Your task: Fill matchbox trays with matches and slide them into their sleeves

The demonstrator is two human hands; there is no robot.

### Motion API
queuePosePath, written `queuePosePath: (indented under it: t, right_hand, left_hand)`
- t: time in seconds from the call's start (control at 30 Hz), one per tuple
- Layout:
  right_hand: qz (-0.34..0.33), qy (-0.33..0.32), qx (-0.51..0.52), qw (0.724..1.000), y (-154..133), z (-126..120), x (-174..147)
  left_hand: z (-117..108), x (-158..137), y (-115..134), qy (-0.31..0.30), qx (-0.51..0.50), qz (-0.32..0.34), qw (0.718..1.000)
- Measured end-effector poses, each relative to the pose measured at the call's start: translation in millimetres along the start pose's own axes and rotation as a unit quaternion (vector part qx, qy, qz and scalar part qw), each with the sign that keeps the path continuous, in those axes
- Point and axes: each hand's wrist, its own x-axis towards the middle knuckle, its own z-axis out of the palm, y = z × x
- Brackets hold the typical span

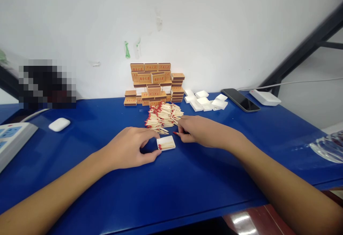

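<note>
Filling a small white tray (169, 140) with matches is judged to be the step in hand. The tray is found flat on the blue bench (160, 192), open side up, just on the near side of a loose match pile (162, 116). A few loaded matches (166, 145) are seen along its near side, with red heads turned to the left. The far part of its floor is bare, so the step is assessed as only partly done.

For the next move, a short transfer leftward and nearer is judged to be called for, with the new match laid parallel to those already loaded. A steady tray is considered necessary; snagging on its low wall is noted as a risk.

The tray is gripped at its left end by the left hand (131, 147), which is spread moderately, the thumb set at the near corner and the forefinger at the far one.

The right hand (195, 130) is nearly closed in a pinch beside the pile. At least one match (175, 133) is gripped there, its red head pointed left; the exact count is hidden by the fingers.

Stacked matchboxes (151, 78) are placed behind the pile, and spare white trays (203, 101) are grouped to their right.
</note>
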Motion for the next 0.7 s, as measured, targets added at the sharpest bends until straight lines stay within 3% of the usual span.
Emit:
queuePosePath:
  t: [0.23,0.43,0.7]
  right_hand:
    - [-0.083,0.055,-0.013,0.995,-19,1,-1]
    - [-0.085,0.054,-0.18,0.979,-49,10,1]
    - [-0.131,0.108,-0.236,0.957,-45,25,2]
  left_hand:
    - [1,0,-1,-0.005,-0.002,-0.004,1.0]
    - [1,1,1,-0.012,-0.007,-0.008,1.0]
    - [1,1,1,-0.012,-0.004,-0.012,1.0]
